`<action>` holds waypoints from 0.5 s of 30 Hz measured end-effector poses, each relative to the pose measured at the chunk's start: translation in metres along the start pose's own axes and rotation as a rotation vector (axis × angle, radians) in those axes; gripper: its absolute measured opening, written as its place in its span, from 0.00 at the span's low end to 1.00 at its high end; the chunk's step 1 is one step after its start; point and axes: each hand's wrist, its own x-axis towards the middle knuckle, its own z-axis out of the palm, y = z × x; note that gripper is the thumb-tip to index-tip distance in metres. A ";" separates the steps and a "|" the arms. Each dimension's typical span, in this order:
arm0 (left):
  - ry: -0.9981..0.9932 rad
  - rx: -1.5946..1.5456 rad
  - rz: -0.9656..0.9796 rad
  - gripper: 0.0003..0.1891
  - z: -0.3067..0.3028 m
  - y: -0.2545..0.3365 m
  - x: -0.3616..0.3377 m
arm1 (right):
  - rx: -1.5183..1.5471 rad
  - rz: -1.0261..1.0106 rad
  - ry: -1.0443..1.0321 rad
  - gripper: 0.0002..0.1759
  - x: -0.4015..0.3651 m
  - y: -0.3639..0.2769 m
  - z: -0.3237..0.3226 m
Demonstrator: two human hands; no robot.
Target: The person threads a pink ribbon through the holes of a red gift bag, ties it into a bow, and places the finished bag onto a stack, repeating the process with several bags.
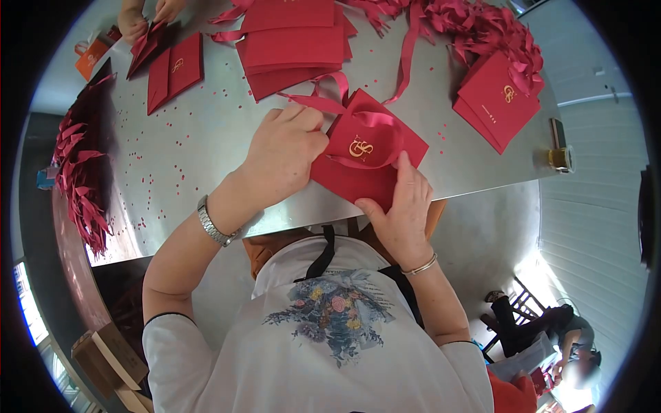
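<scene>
Tightly curled left hand [286,150] atop bag [351,182]

On the steel table [206,131]: a stack of flat red bags [292,45], a finished ribboned bag [492,103] at right, a ribbon heap [482,24], scattered red paper dots [172,172], a co-worker's hands [134,24] at the far corner.

The picture is bright. Light shines off the grey table [206,138], strongest in the upper left. A very white spot [575,394] glows in the lower right, and it is blurry there. The bag [365,155] in the middle is sharp. The edges bend round and go black.
</scene>
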 end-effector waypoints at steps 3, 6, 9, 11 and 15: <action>0.088 0.080 -0.092 0.05 -0.003 -0.015 -0.006 | 0.045 0.026 -0.008 0.58 -0.001 0.001 -0.001; 0.158 0.142 -0.302 0.05 -0.012 -0.057 -0.023 | 0.028 0.037 -0.056 0.58 0.003 0.000 -0.005; 0.233 -0.108 -0.394 0.08 -0.014 -0.064 -0.028 | -0.004 0.034 -0.088 0.56 0.004 0.000 -0.006; 0.355 -0.223 -0.444 0.10 -0.015 -0.055 -0.021 | -0.013 0.022 -0.073 0.55 0.003 0.001 -0.005; 0.339 -0.128 -0.174 0.10 0.006 -0.028 0.011 | -0.020 0.004 -0.053 0.50 0.003 0.002 -0.004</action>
